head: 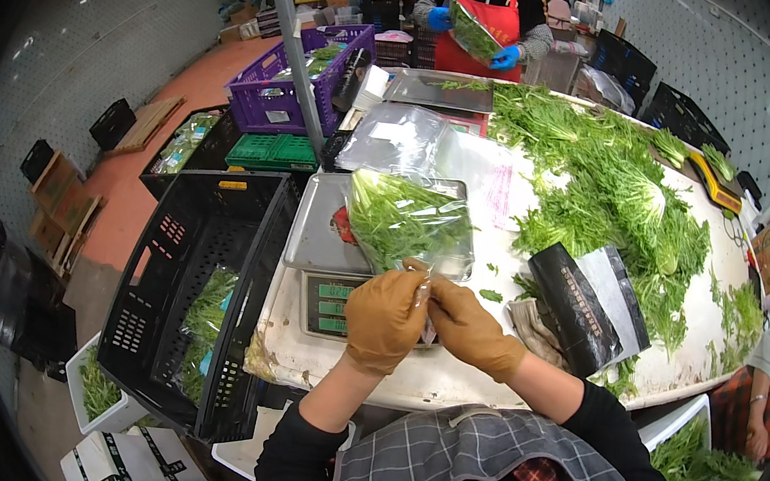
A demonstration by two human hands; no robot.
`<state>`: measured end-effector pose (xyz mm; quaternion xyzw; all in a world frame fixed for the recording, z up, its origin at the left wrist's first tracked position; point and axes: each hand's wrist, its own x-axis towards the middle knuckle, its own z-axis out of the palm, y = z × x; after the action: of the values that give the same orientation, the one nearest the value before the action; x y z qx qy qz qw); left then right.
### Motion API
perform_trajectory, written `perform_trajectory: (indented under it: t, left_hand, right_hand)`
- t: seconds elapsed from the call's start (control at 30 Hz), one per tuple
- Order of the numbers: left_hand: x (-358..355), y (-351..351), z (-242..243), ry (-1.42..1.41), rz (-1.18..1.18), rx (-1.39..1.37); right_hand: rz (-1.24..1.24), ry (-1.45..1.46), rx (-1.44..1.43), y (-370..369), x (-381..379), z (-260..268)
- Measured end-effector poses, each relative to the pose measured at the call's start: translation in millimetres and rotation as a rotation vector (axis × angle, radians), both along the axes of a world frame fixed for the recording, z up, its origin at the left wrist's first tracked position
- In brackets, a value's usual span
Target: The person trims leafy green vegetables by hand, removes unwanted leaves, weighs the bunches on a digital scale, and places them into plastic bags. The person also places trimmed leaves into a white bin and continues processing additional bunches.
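Note:
A clear plastic bag of leafy greens [405,221] rests on the steel pan [310,231] of a digital scale, its root ends pointing away from me. My left hand [382,323], in a brown glove, pinches the gathered near end of the bag. Close against it, my gloved right hand [475,327] grips the same twisted plastic. Both hands hang over the scale's lit display [332,308] and partly cover it. Just beyond the pan lies a stack of clear flat bags [393,144].
Loose frilly greens [595,172] heap the right of the white table [312,361]. A black printed roll [578,307] lies by my right wrist. To the left stand a black crate [167,286] with bagged greens, a metal post [297,49] and a purple crate [279,105]. Opposite, a person [485,15] holds bagged greens.

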<state>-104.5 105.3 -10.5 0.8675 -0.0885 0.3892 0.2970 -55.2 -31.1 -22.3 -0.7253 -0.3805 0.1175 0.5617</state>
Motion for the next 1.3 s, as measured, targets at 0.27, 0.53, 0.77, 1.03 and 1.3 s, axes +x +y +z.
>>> perform_trajectory:
  t: [0.27, 0.53, 0.77, 1.03, 1.3]
  left_hand:
    - [9, -13, 3, -0.002, -0.107, 0.098]
    - [7, -14, 5, 0.02, -0.23, 0.062]
    - [20, -17, 0, -0.093, -0.282, -0.002]
    - [24, -3, 2, -0.115, -0.339, -0.231]
    - [26, -9, 0, -0.183, -0.539, -0.206]
  right_hand:
    - [-0.157, 0.641, 0.277, -38, -11, -2]
    - [-0.27, 0.739, 0.191, -57, 11, 29]
    - [-0.357, 0.149, 0.249, -11, 45, -10]
    - [-0.053, 0.044, -0.552, -14, 52, 4]
    - [-0.03, -0.176, -0.201, 1, 44, 16]
